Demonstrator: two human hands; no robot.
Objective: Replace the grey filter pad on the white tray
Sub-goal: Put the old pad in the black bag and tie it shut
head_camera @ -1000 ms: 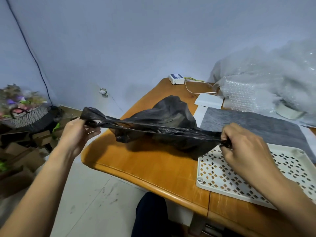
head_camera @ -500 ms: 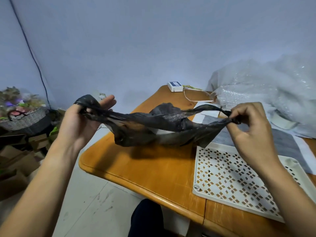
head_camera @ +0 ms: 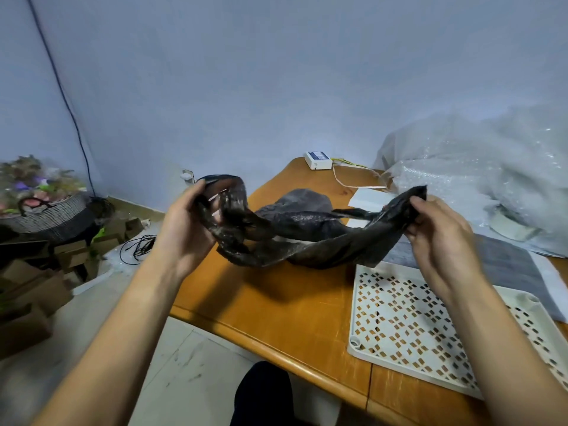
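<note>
**Tray bare, pad not yet placed**

Both hands are occupied with 1 black plastic bag point(head_camera: 307, 238), stretched above the wooden table point(head_camera: 276, 305). Left hand point(head_camera: 187, 229) is closed around 1 bunched end; right hand point(head_camera: 436, 238) pinches the other. White tray point(head_camera: 396, 321) lies on the table with its lattice uncovered. Grey filter pad point(head_camera: 504, 262) lies flat just behind the tray, touched by neither hand. Judgement: old pad apparently off; fitting the grey one remains.

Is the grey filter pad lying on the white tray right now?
No: the white tray shows bare lattice, and the grey filter pad lies on the table behind it.
</note>
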